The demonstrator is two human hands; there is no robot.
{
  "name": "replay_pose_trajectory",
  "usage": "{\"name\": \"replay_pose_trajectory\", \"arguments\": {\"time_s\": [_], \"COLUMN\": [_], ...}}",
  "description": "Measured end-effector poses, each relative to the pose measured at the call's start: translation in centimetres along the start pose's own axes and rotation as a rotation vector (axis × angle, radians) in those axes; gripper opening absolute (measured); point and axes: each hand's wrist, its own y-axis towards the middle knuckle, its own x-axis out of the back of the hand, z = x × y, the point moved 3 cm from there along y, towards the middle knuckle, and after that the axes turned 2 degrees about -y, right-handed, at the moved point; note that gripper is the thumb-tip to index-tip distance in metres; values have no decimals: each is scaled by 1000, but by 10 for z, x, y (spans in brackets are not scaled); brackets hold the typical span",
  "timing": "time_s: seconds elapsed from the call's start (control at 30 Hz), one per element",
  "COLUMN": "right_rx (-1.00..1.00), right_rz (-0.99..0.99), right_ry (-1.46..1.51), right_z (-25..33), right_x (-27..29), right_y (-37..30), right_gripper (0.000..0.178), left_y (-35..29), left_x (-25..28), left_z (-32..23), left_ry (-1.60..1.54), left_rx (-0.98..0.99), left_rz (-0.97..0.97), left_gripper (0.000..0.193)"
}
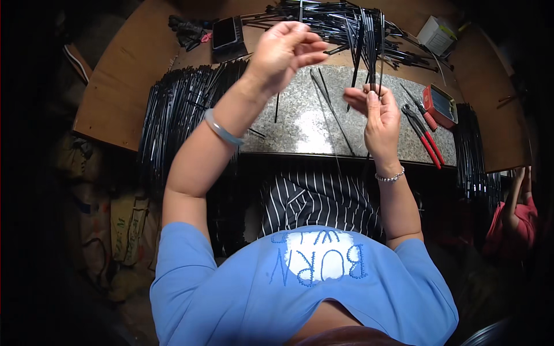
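My right hand [381, 118] is closed on a small bunch of long thin black strips [372, 69], thumb in front, and the strips rise toward the back of the table. My left hand [283, 55] is raised left of them, thumb and forefinger together and the other fingers loosely curled. A narrow strip [300, 10] shows just above its fingertips; whether the hand grips it is unclear. Below and between the hands, a few loose thin strips [329, 101] lie on the grey speckled slab [288, 130]. A heap of black strips [323, 20] lies at the back.
Dense rows of black strips hang over the left edge [167, 115] and right edge [470, 144]. Red-handled pliers [427, 138], a red-handled pointed tool [427, 118] and a red tin [441, 106] are at right. A phone [227, 32], dark gloves [187, 33] and a white box [435, 37] stand farther back.
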Motion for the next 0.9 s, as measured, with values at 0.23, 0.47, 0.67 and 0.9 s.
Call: {"name": "replay_pose_trajectory", "arguments": {"time_s": [0.23, 0.47, 0.67, 0.9], "right_rx": [-307, -311, -291, -292], "right_rz": [354, 209, 175, 177], "right_ry": [502, 402, 338, 372], "right_z": [30, 31, 40, 53], "right_x": [-2, 4, 6, 31], "right_y": [-23, -25, -39, -39], "right_gripper": [24, 23, 22, 21], "left_y": [-11, -32, -45, -25], "left_x": [-32, -31, -49, 32], "left_z": [38, 33, 42, 68], "left_ry": [-179, -21, 152, 1806], "left_rx": [-91, -129, -183, -1036], "left_rz": [107, 167, 150, -373], "left_gripper": [7, 9, 12, 33]}}
